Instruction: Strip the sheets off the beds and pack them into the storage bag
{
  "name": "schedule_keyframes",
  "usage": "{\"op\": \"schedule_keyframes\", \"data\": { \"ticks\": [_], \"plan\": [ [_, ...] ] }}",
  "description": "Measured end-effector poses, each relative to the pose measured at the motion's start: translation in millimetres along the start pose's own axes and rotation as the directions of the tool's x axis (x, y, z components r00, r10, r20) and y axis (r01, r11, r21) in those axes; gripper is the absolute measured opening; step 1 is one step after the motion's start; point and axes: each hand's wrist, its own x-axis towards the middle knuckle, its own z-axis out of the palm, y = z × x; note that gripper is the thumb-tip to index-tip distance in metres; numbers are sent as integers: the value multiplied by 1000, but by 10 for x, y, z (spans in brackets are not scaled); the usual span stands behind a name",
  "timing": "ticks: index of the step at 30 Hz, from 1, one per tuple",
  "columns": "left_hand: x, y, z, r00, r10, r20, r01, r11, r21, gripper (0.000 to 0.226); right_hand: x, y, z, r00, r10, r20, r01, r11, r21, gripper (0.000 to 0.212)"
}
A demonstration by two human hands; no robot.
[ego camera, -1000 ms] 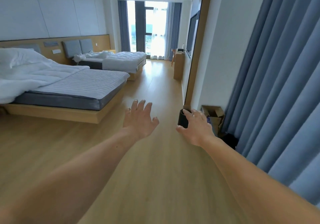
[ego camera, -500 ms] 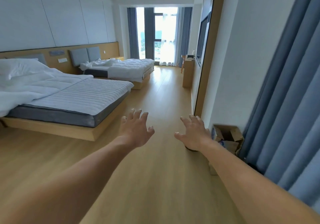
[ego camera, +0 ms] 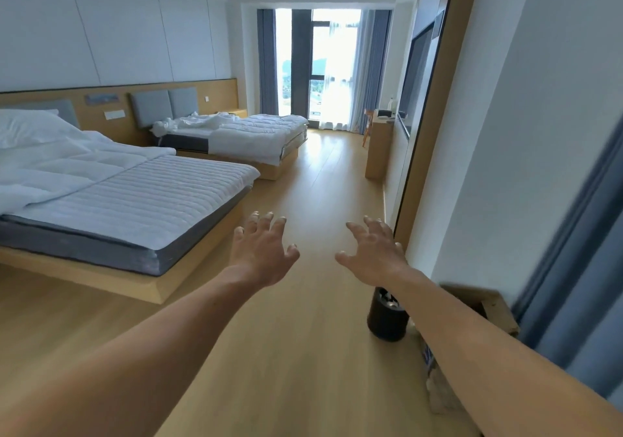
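Two beds stand along the left wall. The near bed [ego camera: 151, 207] shows a bare ribbed white mattress pad, with a white duvet [ego camera: 60, 166] and pillow bunched at its head end. On the far bed [ego camera: 249, 133] lie rumpled white sheets and a duvet. Both my arms reach forward over the wooden floor. My left hand [ego camera: 263, 251] and my right hand [ego camera: 374, 254] are empty, fingers spread and a little bent, well short of either bed. No storage bag is in view.
A black cylindrical bin [ego camera: 386, 315] stands on the floor under my right forearm, next to a cardboard box [ego camera: 488, 305]. Blue curtains [ego camera: 580, 268] hang at the right. A wooden desk [ego camera: 379, 146] stands by the right wall, near the far window.
The view has tilted upward and moved forward along the aisle. The bin and box have slid lower in view. Both hands stay empty and stretched forward.
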Motion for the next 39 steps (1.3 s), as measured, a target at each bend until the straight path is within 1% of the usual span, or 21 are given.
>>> {"op": "schedule_keyframes", "data": {
  "ticks": [5, 10, 16, 21, 23, 25, 30, 36, 39],
  "plan": [
    [1314, -48, 128, 996, 63, -64, -63, 998, 8, 69, 1211, 125, -102, 998, 52, -47, -53, 998, -21, 73],
    [2422, 61, 367, 994, 90, -54, -90, 996, 10, 68, 2288, 297, -97, 998, 51, -40, -51, 999, -13, 74],
    [3788, 172, 820, 997, 49, -53, -48, 999, 8, 69, 3802, 662, -15, 999, -8, -53, 8, 1000, -9, 74],
    [4863, 259, 1026, 997, -12, -74, 15, 999, 39, 68, 5005, 957, -82, 998, -64, 6, 64, 998, -10, 75],
    [5264, 269, 1089, 994, -39, -98, 42, 999, 29, 68, 5463, 1016, -125, 996, -90, 5, 90, 996, -8, 75],
    [5638, 254, 1174, 994, -63, -84, 65, 998, 22, 68, 5893, 1040, -133, 994, -111, 8, 111, 994, 5, 75],
    [6561, 21, 1573, 993, -112, -32, 113, 993, 30, 69, 6913, 1014, 55, 986, -161, 31, 161, 987, 2, 76],
    [7918, -448, 2047, 992, -127, -8, 127, 992, 10, 70, 8306, 923, 292, 990, -134, 38, 135, 990, -26, 77],
    [8639, -637, 2138, 995, -98, -7, 98, 995, -3, 70, 8964, 874, 311, 993, -104, 52, 107, 993, -49, 76]
  ]
}}
